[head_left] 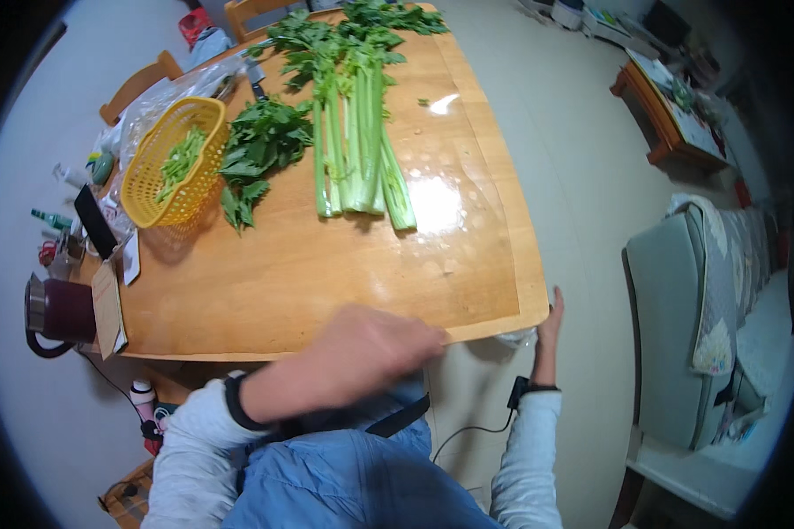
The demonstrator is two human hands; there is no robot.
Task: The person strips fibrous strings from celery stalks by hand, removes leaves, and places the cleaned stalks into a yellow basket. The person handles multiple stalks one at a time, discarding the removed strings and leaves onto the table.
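Observation:
My left hand [357, 346] is smeared by motion over the near edge of the wooden table [265, 291]; its fingers are too blurred to read. Beyond the table's near right corner is my right hand [549, 328], palm toward the edge, with a finger stretched up and the others partly hidden. Beside it, below the edge, shows a bit of clear plastic [516, 338]; whether the hand touches it I cannot tell. Several celery stalks [355, 141] lie toward the far side, leafy tops away from me. A heap of celery leaves [269, 145] sits left of them.
A yellow plastic basket [141, 189] with cut green pieces stands at the left. Near it are a dark phone-like slab [95, 220], a maroon kettle [66, 310] and a knife [256, 81]. Wet patches shine on the tabletop. A pale sofa [666, 326] stands at the right.

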